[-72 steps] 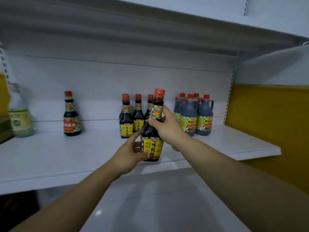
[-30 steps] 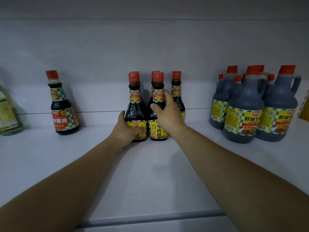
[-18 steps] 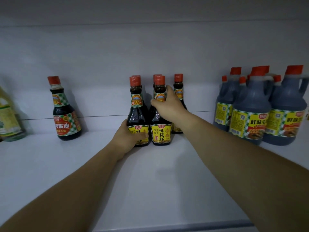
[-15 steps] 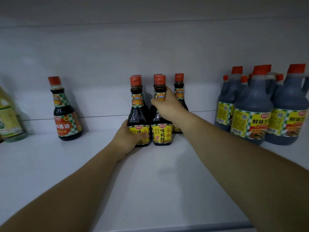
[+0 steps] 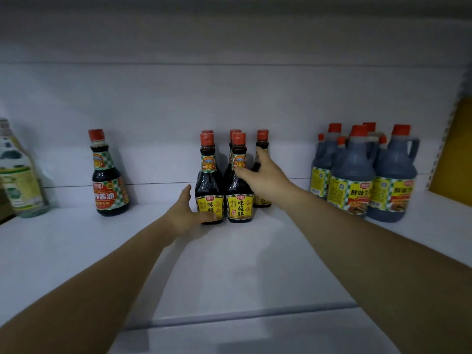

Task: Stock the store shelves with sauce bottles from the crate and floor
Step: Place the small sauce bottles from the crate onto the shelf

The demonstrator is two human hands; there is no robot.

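far left edge, mid height: pale bottle (image 5: 19, 175), green-white label, upright on the white shelf (image 5: 242, 264), partly cut off by the frame.
right of it, well apart: red-label sauce bottle (image 5: 107, 180), red cap, upright, near the back wall.
centre: yellow-label sauce bottles (image 5: 234, 132), red caps, upright, in two rows by the back wall. front-left bottle (image 5: 209, 185) and front-right bottle (image 5: 240, 190) stand just beside each other; whether their sides touch, cannot tell.
left hand (image 5: 186, 215), at the base of the front-left bottle: fingers straight, pointing up along its left side, thumb laid across the bottom of its label. loose, not gripping.
right hand (image 5: 265, 180), at neck height: fingers spread and straight, thumb tip at the front-right bottle's neck label, forefinger up against the back-right bottle (image 5: 262, 136). released, nothing grasped.
right third: handled sauce jugs (image 5: 357, 172), red caps, yellow-green labels, packed close, apart from the centre group.
far right edge: yellow panel (image 5: 454, 154).
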